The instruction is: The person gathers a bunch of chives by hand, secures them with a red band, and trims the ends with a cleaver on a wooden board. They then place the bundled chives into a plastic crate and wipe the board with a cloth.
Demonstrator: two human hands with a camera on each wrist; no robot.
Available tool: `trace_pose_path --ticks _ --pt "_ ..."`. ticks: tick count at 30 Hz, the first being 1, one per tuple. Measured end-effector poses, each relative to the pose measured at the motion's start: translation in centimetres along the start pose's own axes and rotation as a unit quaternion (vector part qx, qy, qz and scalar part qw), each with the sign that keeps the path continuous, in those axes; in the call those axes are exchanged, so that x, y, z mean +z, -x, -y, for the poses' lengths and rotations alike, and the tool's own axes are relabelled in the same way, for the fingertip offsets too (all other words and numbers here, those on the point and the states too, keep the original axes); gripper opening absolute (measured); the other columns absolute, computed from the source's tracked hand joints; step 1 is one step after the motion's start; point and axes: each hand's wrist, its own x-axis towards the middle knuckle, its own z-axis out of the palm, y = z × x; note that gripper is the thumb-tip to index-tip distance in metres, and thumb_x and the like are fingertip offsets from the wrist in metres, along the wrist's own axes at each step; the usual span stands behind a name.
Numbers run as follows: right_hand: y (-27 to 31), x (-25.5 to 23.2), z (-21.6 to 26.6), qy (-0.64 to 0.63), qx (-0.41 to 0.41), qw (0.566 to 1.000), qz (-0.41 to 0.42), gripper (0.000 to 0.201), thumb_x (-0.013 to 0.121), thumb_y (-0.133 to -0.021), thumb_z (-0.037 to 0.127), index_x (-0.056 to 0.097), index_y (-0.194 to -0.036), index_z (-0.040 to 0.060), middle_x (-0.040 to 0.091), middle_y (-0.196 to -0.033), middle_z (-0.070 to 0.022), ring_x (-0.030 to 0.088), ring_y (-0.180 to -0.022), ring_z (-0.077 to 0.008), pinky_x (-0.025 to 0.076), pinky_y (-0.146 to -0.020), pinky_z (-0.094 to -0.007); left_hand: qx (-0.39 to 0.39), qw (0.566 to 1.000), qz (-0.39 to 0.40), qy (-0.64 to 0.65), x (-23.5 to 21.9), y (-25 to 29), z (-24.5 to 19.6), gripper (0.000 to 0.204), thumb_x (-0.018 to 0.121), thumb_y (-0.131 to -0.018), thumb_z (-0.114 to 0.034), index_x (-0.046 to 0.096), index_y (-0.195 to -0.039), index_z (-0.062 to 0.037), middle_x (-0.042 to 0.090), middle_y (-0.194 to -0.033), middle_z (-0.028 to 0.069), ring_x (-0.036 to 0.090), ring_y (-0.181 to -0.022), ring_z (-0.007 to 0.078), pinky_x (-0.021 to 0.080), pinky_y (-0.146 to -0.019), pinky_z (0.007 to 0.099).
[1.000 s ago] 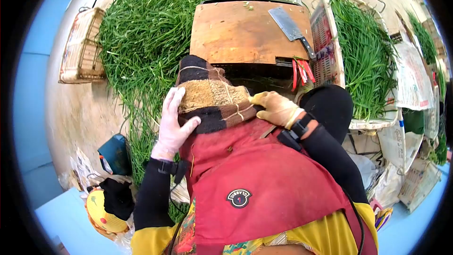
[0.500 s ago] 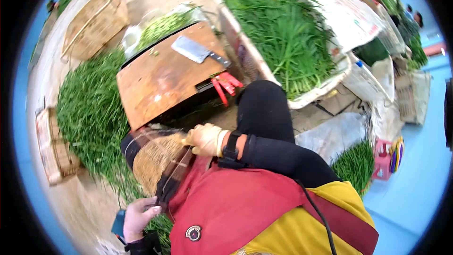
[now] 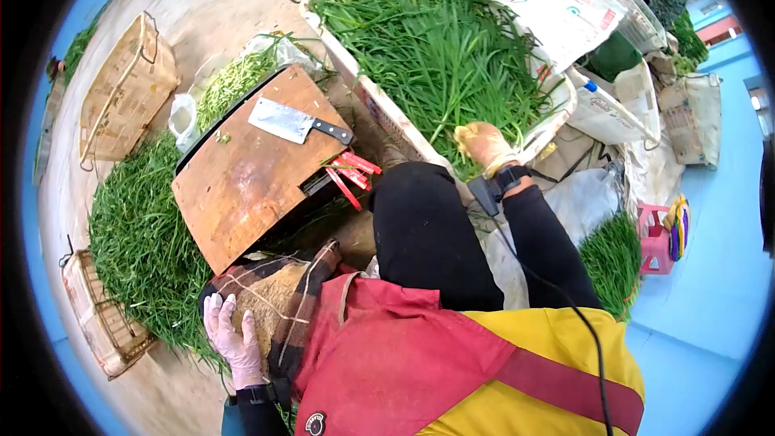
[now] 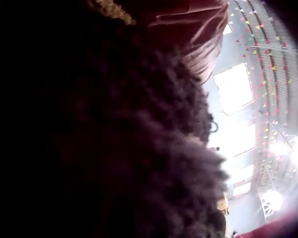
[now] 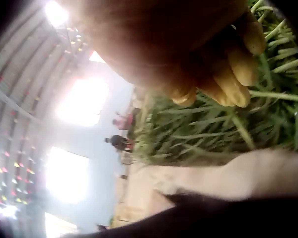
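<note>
Green stalks (image 3: 440,48) are filling the white tray (image 3: 367,97) at the person's front right, and the right hand (image 3: 483,145), in a yellowish glove, is reaching into the tray's near end. In the right wrist view the fingers (image 5: 241,69) are curling down onto the stalks (image 5: 268,119); whether they are actually gripping any cannot be told from either view.

Nearest the body, the left hand (image 3: 232,337), in a pale glove, is lying with fingers extended and relaxed on the plaid cloth (image 3: 274,307) that is covering the left knee; it is holding nothing. The left wrist view is showing only dark fuzzy fabric (image 4: 114,139) close to the lens, so it is adding nothing on the fingers.

Just beyond the cloth, the wooden chopping board (image 3: 242,173) is sitting tilted relative to the view, with a cleaver (image 3: 295,123) lying flat near its far edge, handle pointing right. Red bands (image 3: 351,171) are lying at the board's right edge, between board and black-clad right knee (image 3: 424,226).

Left of the board, a heap of stalks (image 3: 141,234) is lying on the floor, bordered by one wicker basket (image 3: 101,323) near and another (image 3: 125,89) further off. Behind the board, a clear bag of cut greens (image 3: 234,73) is resting on the floor. A pink stool (image 3: 658,234) is standing to the far right
</note>
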Motion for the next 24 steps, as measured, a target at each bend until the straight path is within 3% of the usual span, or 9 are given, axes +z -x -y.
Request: trace_pose_path --ticks 1,3,7,11,12,13,16,20,24 --pt "0.0 -0.9 1.1 0.069 0.127 0.988 0.047 0.058 0.048 -0.092 0.053 0.068 -0.098 -0.0021 0.066 -0.103 -0.0235 0.061 -0.101 -0.0383 0.046 -0.091 -0.0417 0.000 1.000 -0.004 0.005 0.2 -0.2 0.0 0.040 0.069 -0.078 -0.012 0.062 -0.116 -0.0043 0.052 -0.131 0.0186 0.042 -0.129 0.0371 0.030 -0.110 0.0456" --pt "-2.4 1.3 -0.9 0.158 0.139 0.975 0.074 0.077 0.046 -0.086 0.068 0.067 -0.102 -0.0045 0.064 -0.109 -0.0254 0.059 -0.108 -0.0389 0.044 -0.094 -0.0441 -0.003 1.000 -0.011 -0.005 0.0 -0.7 -0.3 0.038 0.070 -0.076 -0.012 0.064 -0.114 -0.0071 0.054 -0.128 0.0177 0.043 -0.127 0.0377 0.032 -0.108 0.0468" --pt "-6.3 4.0 -1.5 0.120 0.179 0.976 0.042 0.089 0.050 -0.079 0.075 0.061 -0.114 -0.0064 0.059 -0.119 -0.0287 0.056 -0.114 -0.0390 0.044 -0.096 -0.0433 -0.016 1.000 -0.012 0.004 0.1 -1.3 -0.5 0.038 0.071 -0.074 -0.013 0.065 -0.111 -0.0082 0.056 -0.126 0.0168 0.045 -0.126 0.0373 0.033 -0.107 0.0469" --pt "-6.9 3.2 0.9 0.139 0.207 0.968 0.014 0.080 0.061 -0.078 0.067 0.062 -0.116 -0.0033 0.060 -0.122 -0.0244 0.057 -0.116 -0.0342 0.045 -0.097 -0.0420 -0.008 1.000 -0.014 0.005 0.3 -1.9 -0.6 0.038 0.071 -0.073 -0.012 0.065 -0.111 -0.0076 0.056 -0.125 0.0165 0.046 -0.125 0.0377 0.034 -0.106 0.0468" --pt "-7.5 3.6 0.3 0.159 0.199 0.967 -0.005 0.058 0.063 -0.081 0.050 0.065 -0.112 0.0008 0.061 -0.120 -0.0227 0.058 -0.113 -0.0355 0.046 -0.095 -0.0428 -0.006 1.000 -0.016 0.008 0.3 -2.0 -0.7 0.038 0.071 -0.073 -0.012 0.065 -0.110 -0.0076 0.057 -0.125 0.0164 0.046 -0.125 0.0378 0.034 -0.106 0.0468" --pt "-8.0 3.9 -0.4 0.161 0.198 0.967 -0.003 0.058 0.063 -0.081 0.050 0.065 -0.112 0.0008 0.061 -0.120 -0.0227 0.058 -0.113 -0.0355 0.046 -0.095 -0.0428 -0.008 1.000 -0.015 0.008 0.2 -2.1 -0.8 0.038 0.071 -0.073 -0.012 0.065 -0.110 -0.0076 0.057 -0.125 0.0164 0.046 -0.125 0.0378 0.034 -0.106 0.0468" --pt "-8.5 3.4 -2.2 0.217 0.150 0.964 -0.026 0.032 0.058 -0.078 0.022 0.070 -0.102 0.0046 0.064 -0.113 -0.0231 0.061 -0.106 -0.0383 0.050 -0.089 -0.0435 -0.016 1.000 0.000 0.002 0.1 -2.0 -0.8 0.037 0.069 -0.076 -0.010 0.064 -0.112 -0.0060 0.055 -0.127 0.0165 0.044 -0.127 0.0357 0.032 -0.108 0.0442" --pt "-6.6 0.0 -2.3 0.242 0.089 0.966 0.003 0.047 0.067 -0.080 0.043 0.068 -0.101 0.0008 0.064 -0.108 -0.0247 0.061 -0.104 -0.0381 0.049 -0.090 -0.0426 -0.008 1.000 -0.016 0.012 0.1 -1.7 -0.4 0.039 0.072 -0.071 -0.011 0.065 -0.110 -0.0082 0.057 -0.124 0.0156 0.047 -0.124 0.0377 0.034 -0.105 0.0468" --pt "-2.9 -3.4 0.7 0.085 0.082 0.989 -0.085 0.046 0.065 -0.084 0.045 0.067 -0.095 0.0003 0.068 -0.095 -0.0210 0.064 -0.090 -0.0352 0.048 -0.080 -0.0403 -0.004 1.000 -0.010 0.023 -0.1 -1.7 0.2 0.040 0.074 -0.070 -0.009 0.065 -0.109 -0.0084 0.057 -0.124 0.0151 0.047 -0.124 0.0368 0.036 -0.105 0.0460"
